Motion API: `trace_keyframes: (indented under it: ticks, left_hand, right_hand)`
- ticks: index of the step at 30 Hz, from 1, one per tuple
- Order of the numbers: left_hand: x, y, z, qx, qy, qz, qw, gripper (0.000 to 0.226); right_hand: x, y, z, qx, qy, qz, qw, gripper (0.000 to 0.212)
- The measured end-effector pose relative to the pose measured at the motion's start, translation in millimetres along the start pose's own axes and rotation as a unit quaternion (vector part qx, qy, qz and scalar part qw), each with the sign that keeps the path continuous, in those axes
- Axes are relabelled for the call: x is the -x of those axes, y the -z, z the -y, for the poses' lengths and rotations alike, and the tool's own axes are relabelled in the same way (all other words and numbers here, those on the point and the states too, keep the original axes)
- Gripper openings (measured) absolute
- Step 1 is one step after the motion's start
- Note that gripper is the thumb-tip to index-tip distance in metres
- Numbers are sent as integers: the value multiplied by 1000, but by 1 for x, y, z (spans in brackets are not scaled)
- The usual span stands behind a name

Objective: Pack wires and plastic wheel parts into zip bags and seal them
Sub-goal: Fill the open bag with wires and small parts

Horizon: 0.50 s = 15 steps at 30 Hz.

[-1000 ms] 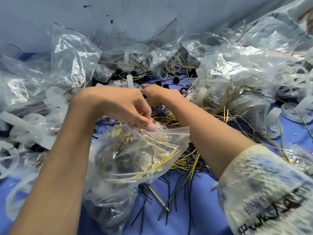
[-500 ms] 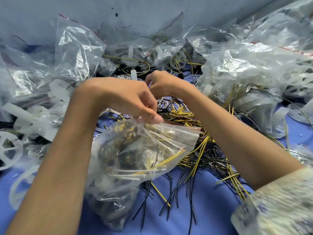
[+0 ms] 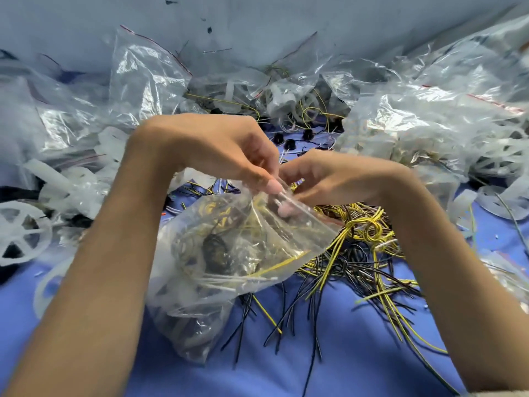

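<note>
Chiefly at risk: the seal. The zip bag (image 3: 234, 253) is crammed, and yellow wire runs inside it toward the mouth corner at 4 o'clock. I judge that an end caught in the zip track would leave a gap.
Second risk: the bag hangs from its mouth alone, belly sagging toward 7 o'clock. A slipped pinch would likely drop it onto the loose wires (image 3: 366, 239) and spill some of the contents.
Cause to watch: slick, crumpled film between fingertips, and a mouth that looks only partly flattened.
Left grip: the left hand (image 3: 229, 156) comes in from 8 o'clock, its thumb and forefinger pressed together on the bag's upper rim, the other fingers curled.
Right grip: the right hand (image 3: 323, 179) comes in from 4 o'clock and pinches the same rim just beside the left. One fingertip shows through the plastic, so it seems to reach inside or behind the mouth; I cannot tell which.
Bag position: centre of view, lifted off the blue surface (image 3: 343, 353), between both forearms.
Surroundings: a white wheel part (image 3: 20, 233) lies at 9 o'clock, heaped clear bags (image 3: 429, 124) at 2 o'clock.
</note>
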<state>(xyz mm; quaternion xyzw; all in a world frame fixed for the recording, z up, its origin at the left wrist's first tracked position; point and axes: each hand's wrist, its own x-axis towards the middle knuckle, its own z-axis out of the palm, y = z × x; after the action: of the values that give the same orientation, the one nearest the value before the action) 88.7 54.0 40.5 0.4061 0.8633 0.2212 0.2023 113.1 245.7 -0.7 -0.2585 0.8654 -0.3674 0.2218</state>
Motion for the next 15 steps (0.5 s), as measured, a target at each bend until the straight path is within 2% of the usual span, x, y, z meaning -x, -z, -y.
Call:
trace_keyframes:
  ticks: [5, 10, 15]
  left_hand:
    - [1, 0, -2, 4, -14, -34, 999, 23]
    - [2, 1, -11, 8, -35, -78, 996, 15]
    - [6, 3, -21, 13, -84, -117, 990, 11]
  right_hand:
    - [-2, 2, -1, -13, 20, -16, 1000, 33]
    - [0, 5, -4, -119, 72, -13, 990, 17]
    - [-2, 1, 2, -192, 138, -45, 971, 15]
